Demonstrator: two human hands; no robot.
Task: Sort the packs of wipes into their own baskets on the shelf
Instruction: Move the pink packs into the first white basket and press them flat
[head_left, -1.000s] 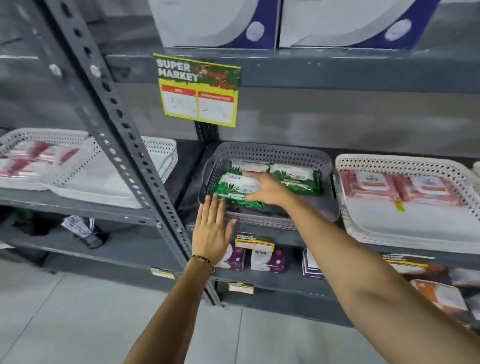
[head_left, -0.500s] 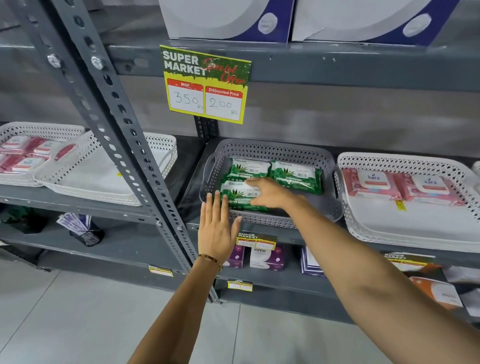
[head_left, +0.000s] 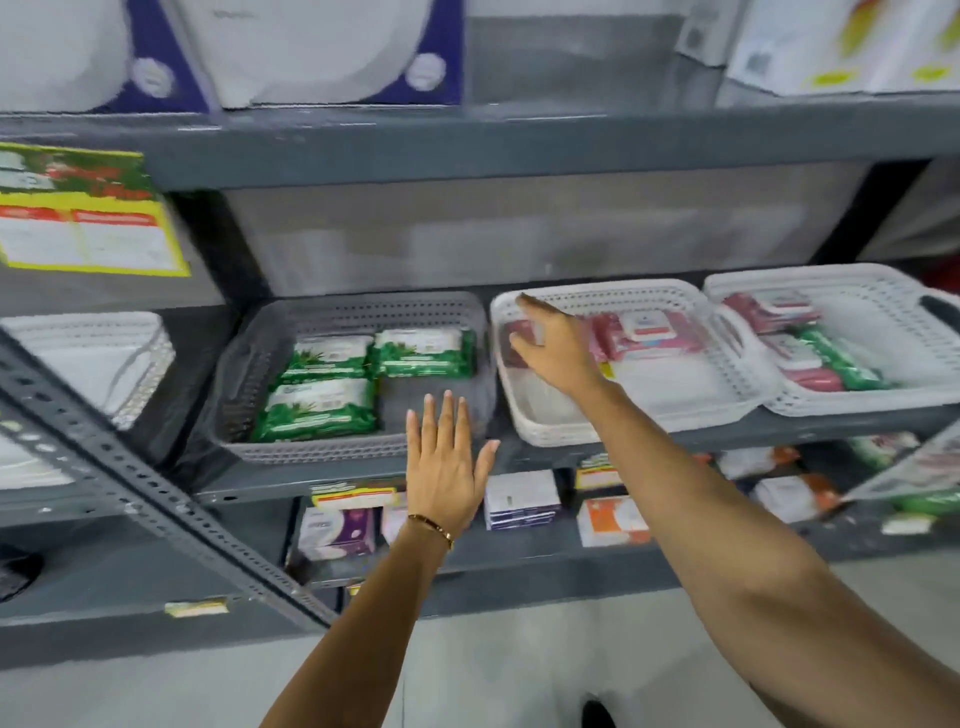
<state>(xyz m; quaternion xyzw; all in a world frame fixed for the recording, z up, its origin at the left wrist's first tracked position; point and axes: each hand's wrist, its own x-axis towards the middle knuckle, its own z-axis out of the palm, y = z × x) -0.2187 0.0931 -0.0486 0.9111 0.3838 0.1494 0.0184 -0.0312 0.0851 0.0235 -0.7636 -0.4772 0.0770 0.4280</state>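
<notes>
A grey basket (head_left: 363, 312) on the middle shelf holds three green packs of wipes (head_left: 322, 408). To its right a white basket (head_left: 613, 296) holds pink packs (head_left: 647, 335). Further right another white basket (head_left: 831, 275) holds pink packs mixed with one green pack (head_left: 841, 364). My right hand (head_left: 556, 348) hovers over the left end of the middle white basket, fingers spread, holding nothing. My left hand (head_left: 447, 462) is raised flat and empty in front of the grey basket's front right corner.
A slanted grey metal upright (head_left: 130, 483) crosses the lower left. A white basket (head_left: 104, 358) stands at the far left. A yellow and green price sign (head_left: 83, 213) hangs from the shelf above. Boxes of goods (head_left: 519, 499) fill the lower shelf.
My right hand let go of the green pack in the grey basket and moved right over the white basket. The view swung right, bringing a third basket into sight.
</notes>
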